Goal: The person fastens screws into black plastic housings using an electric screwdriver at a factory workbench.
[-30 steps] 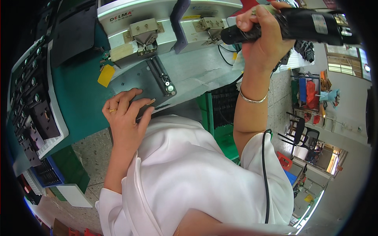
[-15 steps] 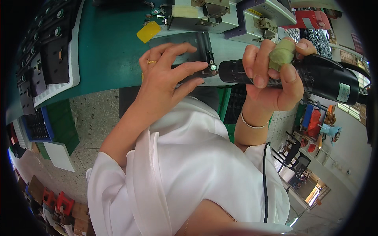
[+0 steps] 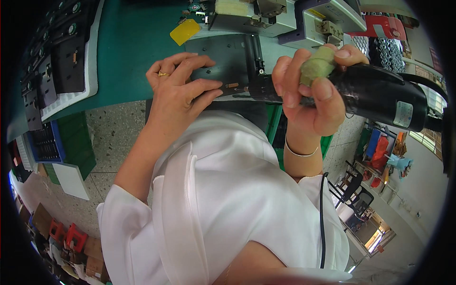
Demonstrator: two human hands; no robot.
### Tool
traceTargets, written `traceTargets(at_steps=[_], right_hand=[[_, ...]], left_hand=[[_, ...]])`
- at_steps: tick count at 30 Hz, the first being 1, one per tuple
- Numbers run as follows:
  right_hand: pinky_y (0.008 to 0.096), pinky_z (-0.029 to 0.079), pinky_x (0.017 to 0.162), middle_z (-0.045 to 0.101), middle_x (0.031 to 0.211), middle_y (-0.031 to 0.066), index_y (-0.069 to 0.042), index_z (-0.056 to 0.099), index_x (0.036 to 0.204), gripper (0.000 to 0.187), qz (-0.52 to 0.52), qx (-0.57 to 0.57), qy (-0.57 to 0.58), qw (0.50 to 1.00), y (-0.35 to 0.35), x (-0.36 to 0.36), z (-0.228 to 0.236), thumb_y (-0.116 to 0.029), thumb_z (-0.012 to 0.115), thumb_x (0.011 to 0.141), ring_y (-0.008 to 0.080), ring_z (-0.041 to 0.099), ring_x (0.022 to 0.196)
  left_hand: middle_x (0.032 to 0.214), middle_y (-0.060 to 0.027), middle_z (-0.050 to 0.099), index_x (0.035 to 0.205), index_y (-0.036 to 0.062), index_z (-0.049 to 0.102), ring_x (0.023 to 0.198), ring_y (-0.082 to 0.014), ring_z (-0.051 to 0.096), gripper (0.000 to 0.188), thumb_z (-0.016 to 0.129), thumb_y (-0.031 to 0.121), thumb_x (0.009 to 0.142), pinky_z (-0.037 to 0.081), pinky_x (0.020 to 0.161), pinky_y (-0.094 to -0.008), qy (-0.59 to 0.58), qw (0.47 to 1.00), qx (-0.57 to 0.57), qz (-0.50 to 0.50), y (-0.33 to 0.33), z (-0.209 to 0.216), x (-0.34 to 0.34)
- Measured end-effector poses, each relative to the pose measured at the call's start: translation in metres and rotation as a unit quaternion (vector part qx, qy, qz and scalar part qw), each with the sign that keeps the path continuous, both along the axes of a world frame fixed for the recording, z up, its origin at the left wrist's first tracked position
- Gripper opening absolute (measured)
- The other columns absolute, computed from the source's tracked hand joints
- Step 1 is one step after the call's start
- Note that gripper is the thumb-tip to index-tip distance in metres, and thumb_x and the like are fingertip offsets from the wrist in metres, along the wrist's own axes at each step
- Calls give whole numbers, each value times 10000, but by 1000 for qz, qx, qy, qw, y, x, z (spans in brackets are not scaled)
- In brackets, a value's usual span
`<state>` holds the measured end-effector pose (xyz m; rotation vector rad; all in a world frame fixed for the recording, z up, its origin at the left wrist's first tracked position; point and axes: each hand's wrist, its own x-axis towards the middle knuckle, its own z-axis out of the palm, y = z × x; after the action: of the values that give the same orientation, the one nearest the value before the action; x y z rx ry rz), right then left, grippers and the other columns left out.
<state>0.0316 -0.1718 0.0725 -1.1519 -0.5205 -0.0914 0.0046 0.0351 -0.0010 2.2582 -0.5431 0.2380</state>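
My right hand [image 3: 311, 107] is wrapped round a black electric screwdriver [image 3: 384, 92], lying almost level, its bit pointing left. Pale green wrapping [image 3: 317, 65] shows among those fingers; whether it sits on a finger or on the tool I cannot tell. Under the bit lies a flat black panel [image 3: 218, 53] on the bench. The bit's tip is close to a small copper-coloured piece [image 3: 232, 85] near the panel's near edge. My left hand [image 3: 178, 92] rests at the panel's left side, fingers apart, index finger and thumb just left of that piece, apparently holding nothing.
A yellow card [image 3: 185, 32] and small circuit parts [image 3: 194, 8] lie beyond the panel. Metal fixtures [image 3: 247, 19] stand at the back. At left, a white foam tray [image 3: 92, 66] bears several black panels. A dark cable [image 3: 425, 83] trails from the screwdriver at right.
The screwdriver has moved left, its tip going from the round part on the panel's right strip to near the copper-coloured piece. My left hand has drawn back left, uncovering more panel.
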Motion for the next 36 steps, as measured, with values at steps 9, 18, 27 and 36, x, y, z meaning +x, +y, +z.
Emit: traceTargets(at_steps=[9, 18, 27, 36], right_hand=[[341, 431, 473, 489, 711, 62, -113, 425, 1186, 401, -50, -52, -15, 997, 23, -2, -19, -124, 687, 882, 179, 500, 472], [286, 487, 488, 513, 669, 62, -57, 337, 1124, 423, -54, -81, -55, 994, 25, 1, -25, 3, 650, 845, 142, 535, 472], [328, 437, 474, 477, 644, 79, -134, 412, 1149, 441, -67, -93, -6, 993, 27, -5, -18, -150, 745, 860, 183, 478, 445], [347, 418, 480, 522, 777, 78, -128, 422, 1185, 391, -18, -75, -38, 996, 25, -3, -12, -132, 685, 896, 187, 503, 478]], left_hand=[[1153, 18, 648, 870, 163, 766, 1182, -218, 528, 169, 815, 166, 708, 263, 1029, -442, 4, 1000, 19, 22, -1, -10, -8], [1146, 36, 644, 858, 170, 751, 1164, -204, 530, 167, 809, 160, 702, 265, 1016, -435, 3, 1000, 7, 19, 0, -12, -8], [1146, 54, 639, 856, 190, 747, 1159, -198, 530, 148, 798, 168, 719, 260, 1016, -435, 2, 1000, 5, 19, 0, -12, -8], [1117, 61, 650, 841, 203, 739, 1151, -177, 544, 161, 811, 174, 700, 236, 1033, -440, -22, 999, -10, 41, -6, -11, -9]])
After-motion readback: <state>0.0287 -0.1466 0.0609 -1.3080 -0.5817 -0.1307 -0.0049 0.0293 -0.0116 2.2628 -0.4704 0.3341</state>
